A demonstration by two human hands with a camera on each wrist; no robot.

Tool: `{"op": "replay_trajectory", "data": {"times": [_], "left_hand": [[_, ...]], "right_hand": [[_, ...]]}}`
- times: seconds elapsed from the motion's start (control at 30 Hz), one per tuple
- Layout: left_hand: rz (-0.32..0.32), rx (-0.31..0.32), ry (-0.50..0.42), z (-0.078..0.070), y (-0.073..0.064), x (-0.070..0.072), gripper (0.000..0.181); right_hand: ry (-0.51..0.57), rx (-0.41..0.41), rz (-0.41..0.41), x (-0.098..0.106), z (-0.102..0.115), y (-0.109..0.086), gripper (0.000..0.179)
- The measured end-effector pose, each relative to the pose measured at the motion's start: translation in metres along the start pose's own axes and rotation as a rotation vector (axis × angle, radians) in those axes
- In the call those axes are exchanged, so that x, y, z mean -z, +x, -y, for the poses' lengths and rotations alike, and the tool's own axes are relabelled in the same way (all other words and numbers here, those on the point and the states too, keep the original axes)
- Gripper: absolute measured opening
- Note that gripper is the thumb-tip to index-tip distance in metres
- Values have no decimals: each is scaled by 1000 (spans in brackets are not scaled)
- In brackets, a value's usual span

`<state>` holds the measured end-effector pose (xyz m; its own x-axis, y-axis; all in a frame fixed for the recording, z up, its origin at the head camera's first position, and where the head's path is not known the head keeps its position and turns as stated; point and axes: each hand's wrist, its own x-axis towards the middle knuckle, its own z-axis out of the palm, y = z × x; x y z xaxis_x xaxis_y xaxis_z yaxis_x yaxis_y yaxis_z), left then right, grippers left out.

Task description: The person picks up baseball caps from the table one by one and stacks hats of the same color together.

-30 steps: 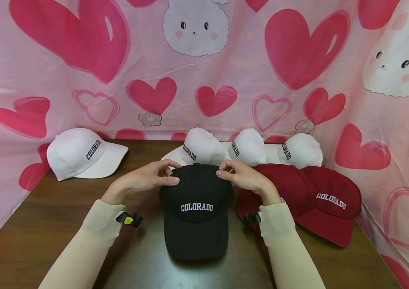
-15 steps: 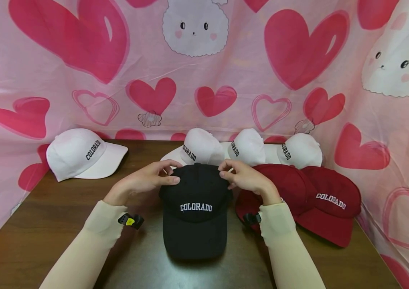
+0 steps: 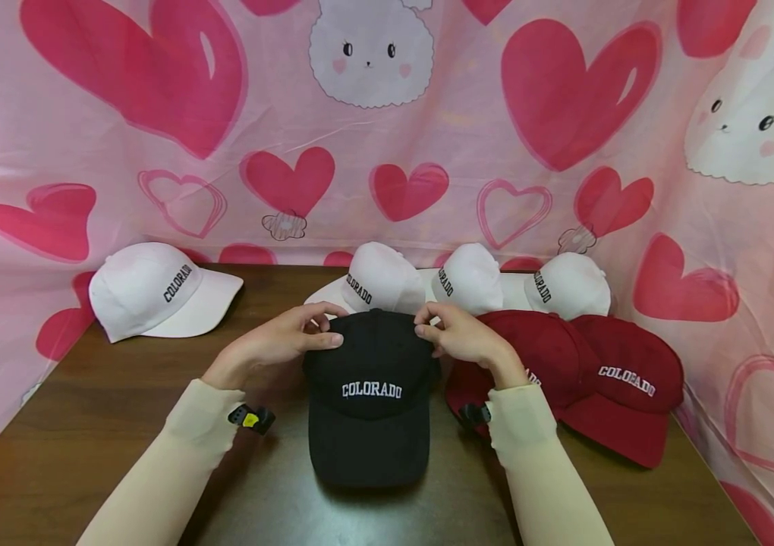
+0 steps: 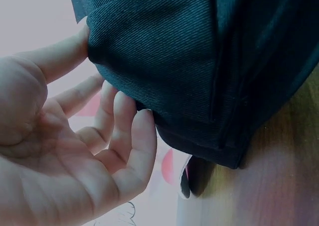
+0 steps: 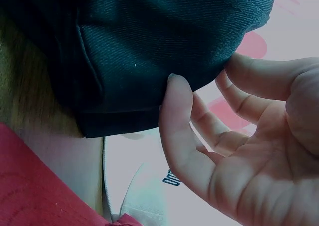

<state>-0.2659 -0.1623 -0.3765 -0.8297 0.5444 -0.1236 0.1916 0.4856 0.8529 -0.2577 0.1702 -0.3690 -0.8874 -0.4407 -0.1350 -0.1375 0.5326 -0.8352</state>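
In the middle of the head view stands a black baseball cap (image 3: 368, 436), its brim toward me and white COLORADO lettering across the front. My left hand (image 3: 278, 337) holds the upper left of its crown, the thumb in front and the fingers behind. On the opposite side my right hand (image 3: 465, 334) holds the crown the same way. The left wrist view shows thumb and fingertips against the dark crown (image 4: 154, 52). Seen from the right wrist, one fingertip presses on the cap's fabric (image 5: 149, 56) while the other fingers curl behind it.
Two overlapping red caps (image 3: 626, 356) lie right of my right wrist. Behind the black cap, white caps (image 3: 387, 277) stand in a row at the back of the brown table (image 3: 86, 447). One white cap (image 3: 148, 284) sits at the back left. A pink heart-print cloth (image 3: 387, 121) hangs behind.
My left hand and wrist have shifted very slightly to the right. The black cap and the right hand stay almost in place, and the other caps are unmoved.
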Motion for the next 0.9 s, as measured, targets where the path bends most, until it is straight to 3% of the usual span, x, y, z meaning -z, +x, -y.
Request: {"op": "replay_trajectory", "data": {"times": [0.4,0.9], "left_hand": [[-63,-74,41,3,5,-5,47],[-25,-85,9,2,2,0,50]], "right_hand": [[-74,50,-46,-2,-1,2,7],[-159,112,-59,0,-4,2,12]]}}
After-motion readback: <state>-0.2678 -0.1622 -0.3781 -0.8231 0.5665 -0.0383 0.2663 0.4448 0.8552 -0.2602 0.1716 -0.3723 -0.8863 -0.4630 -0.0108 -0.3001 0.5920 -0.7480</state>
